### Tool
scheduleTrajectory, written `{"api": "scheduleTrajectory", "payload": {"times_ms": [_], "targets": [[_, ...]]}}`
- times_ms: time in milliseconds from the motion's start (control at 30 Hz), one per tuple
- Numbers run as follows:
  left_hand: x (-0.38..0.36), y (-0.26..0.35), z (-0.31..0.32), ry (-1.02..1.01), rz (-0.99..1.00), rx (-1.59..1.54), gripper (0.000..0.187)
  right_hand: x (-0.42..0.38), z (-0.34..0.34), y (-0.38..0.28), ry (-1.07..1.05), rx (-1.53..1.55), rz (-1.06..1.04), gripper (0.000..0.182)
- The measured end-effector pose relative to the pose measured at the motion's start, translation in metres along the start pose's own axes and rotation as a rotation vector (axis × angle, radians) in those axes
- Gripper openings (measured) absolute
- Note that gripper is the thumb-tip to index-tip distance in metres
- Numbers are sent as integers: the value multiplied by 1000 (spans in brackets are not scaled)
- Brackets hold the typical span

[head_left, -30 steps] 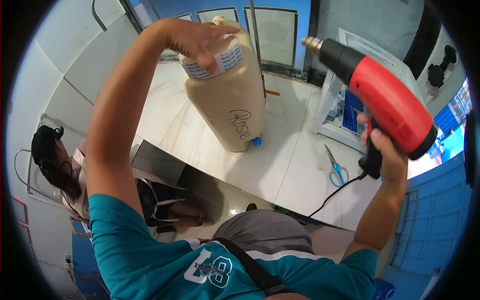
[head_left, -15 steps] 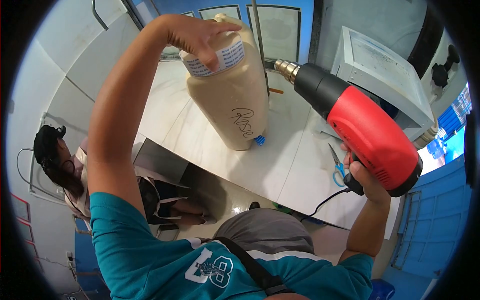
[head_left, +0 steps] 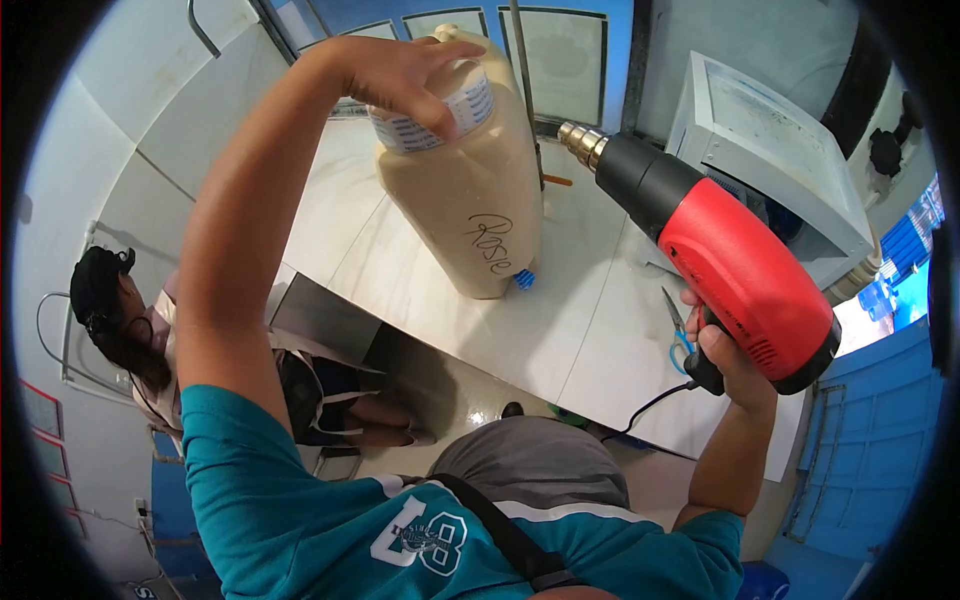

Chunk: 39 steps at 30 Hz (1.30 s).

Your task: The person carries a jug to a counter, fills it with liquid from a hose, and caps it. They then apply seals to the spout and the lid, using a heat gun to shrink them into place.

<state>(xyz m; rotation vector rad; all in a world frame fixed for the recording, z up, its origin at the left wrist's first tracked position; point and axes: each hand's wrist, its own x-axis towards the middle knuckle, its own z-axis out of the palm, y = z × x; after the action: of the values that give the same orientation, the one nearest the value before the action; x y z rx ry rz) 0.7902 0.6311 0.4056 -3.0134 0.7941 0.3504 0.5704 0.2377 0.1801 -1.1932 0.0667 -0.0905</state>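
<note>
A large cream-coloured plastic jug [head_left: 455, 210] stands on the white table, with "Rosie" handwritten on its front. Round its wide lid runs a clear band with printed text [head_left: 470, 108]. My left hand [head_left: 405, 80] reaches over the top and grips the lid, thumb against the band at the front; its other fingers are partly hidden. In my right hand [head_left: 735, 355] is a red and black heat gun [head_left: 745, 270], held by its handle. The metal nozzle points at the jug's upper right side, apart from it.
Blue-handled scissors [head_left: 680, 335] lie on the table [head_left: 570, 340] near my right hand. A white box-like cabinet [head_left: 775, 140] stands at the back right. The heat gun's black cord [head_left: 640, 412] runs over the table's front edge. Another person [head_left: 125, 330] is at the left.
My left hand has shifted slightly right over the lid, its thumb further along the band. The heat gun stays almost where it was, still aimed at the jug.
</note>
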Motion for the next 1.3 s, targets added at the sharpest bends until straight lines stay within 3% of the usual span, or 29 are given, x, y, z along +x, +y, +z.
{"api": "scheduleTrajectory", "payload": {"times_ms": [67,300,367,500,567,800,867,1000,1067,1200,1267,1300], "targets": [[2,0,1,-4,11,18,121,-10,23,-14,-137,-403,-311,48],[6,4,2,-40,-4,34,121,-10,26,-14,-152,-342,-241,48],[7,6,2,-57,-27,53,122,-5,15,-3,-110,-106,-144,46],[4,6,3,-67,-45,36,125,-7,27,-12,-104,-288,-274,46],[2,-1,7,34,-6,-36,127,-10,34,-21,-141,-384,-298,48],[2,8,-11,-47,55,-18,126,-11,33,-27,-173,-409,-315,52],[2,15,-15,-51,-81,8,125,-12,34,-25,-177,-353,-324,54],[2,21,-12,-26,-138,28,124,-15,39,-23,-145,-336,-327,56],[-1,24,-12,5,-161,48,125,-16,43,-28,-222,-251,-349,36],[-1,9,-11,37,-54,85,124,-14,39,-25,-220,-269,-366,35],[-1,9,-9,-23,21,36,123,-13,35,-21,-200,-315,-335,58],[-1,11,-9,-22,19,37,123,-13,35,-20,-202,-314,-336,58]]}}
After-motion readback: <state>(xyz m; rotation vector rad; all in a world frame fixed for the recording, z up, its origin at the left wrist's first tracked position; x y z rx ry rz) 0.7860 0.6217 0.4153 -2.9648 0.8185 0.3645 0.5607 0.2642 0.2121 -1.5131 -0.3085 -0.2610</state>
